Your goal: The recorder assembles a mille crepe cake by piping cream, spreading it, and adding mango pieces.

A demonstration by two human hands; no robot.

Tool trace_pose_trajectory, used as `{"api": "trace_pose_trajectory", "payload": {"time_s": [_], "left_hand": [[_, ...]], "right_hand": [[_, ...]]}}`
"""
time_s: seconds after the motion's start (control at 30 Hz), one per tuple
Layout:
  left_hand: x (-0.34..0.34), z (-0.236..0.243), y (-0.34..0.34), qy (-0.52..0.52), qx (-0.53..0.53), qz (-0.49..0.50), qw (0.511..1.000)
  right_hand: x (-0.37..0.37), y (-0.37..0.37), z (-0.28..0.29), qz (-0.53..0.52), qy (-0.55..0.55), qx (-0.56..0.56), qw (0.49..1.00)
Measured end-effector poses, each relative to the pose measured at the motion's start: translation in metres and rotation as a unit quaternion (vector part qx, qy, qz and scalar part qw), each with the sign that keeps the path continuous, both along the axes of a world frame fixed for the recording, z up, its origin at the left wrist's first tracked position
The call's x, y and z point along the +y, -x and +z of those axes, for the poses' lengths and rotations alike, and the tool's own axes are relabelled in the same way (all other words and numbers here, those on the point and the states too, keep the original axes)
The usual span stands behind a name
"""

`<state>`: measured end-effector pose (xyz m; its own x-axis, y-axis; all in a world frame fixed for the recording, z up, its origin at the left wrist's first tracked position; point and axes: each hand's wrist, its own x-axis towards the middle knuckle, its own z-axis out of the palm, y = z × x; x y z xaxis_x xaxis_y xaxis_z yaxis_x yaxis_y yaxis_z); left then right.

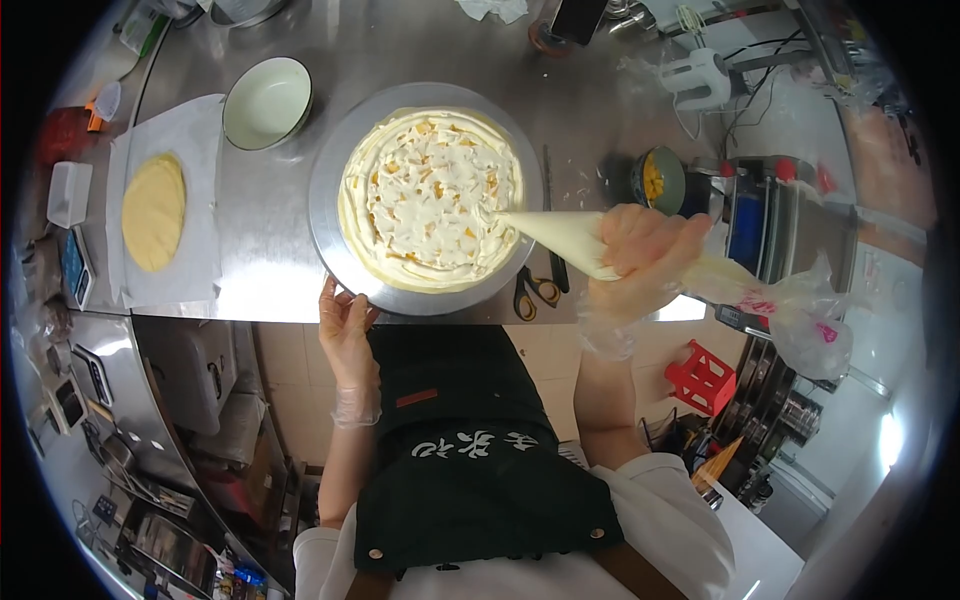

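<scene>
A round crepe cake (430,197) covered in white cream and yellow fruit bits sits on a round metal turntable (335,245) on the steel counter. My right hand (645,255), in a clear glove, grips a cream-filled piping bag (560,237) whose tip touches the cake's right edge. My left hand (345,325), also gloved, rests with its fingers on the turntable's near-left rim.
A stack of yellow crepes (153,211) lies on white paper at the left. An empty white bowl (266,102) stands behind it. Scissors (535,290) lie by the turntable's right. A bowl of yellow fruit (657,180), a hand mixer (695,80) and a scale sit further right.
</scene>
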<state>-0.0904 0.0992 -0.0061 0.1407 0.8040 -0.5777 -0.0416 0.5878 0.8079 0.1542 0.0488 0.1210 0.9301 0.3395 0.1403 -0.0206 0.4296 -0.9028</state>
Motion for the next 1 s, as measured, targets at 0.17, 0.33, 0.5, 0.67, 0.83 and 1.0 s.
{"api": "trace_pose_trajectory", "payload": {"time_s": [0.17,0.33,0.5,0.67,0.83,1.0], "left_hand": [[0.005,0.001,-0.001,-0.004,0.018,0.014,1.000],[0.002,0.000,-0.002,-0.009,0.015,0.001,1.000],[0.010,-0.004,0.000,-0.018,0.010,0.008,1.000],[0.019,-0.003,0.000,-0.030,0.030,0.015,0.999],[0.017,0.000,-0.001,-0.022,0.037,0.036,0.998],[0.011,0.002,0.000,0.006,0.038,0.031,0.999]], "right_hand": [[-0.018,-0.023,0.002,0.060,-0.037,0.050,0.996],[-0.028,-0.015,-0.003,0.140,-0.025,0.049,0.989],[-0.020,-0.017,-0.001,0.091,0.006,0.027,0.995],[-0.016,-0.028,-0.003,0.053,0.018,0.013,0.998],[-0.011,-0.036,-0.005,0.039,0.012,0.001,0.999],[-0.007,-0.041,-0.002,0.019,0.015,0.015,1.000]]}}
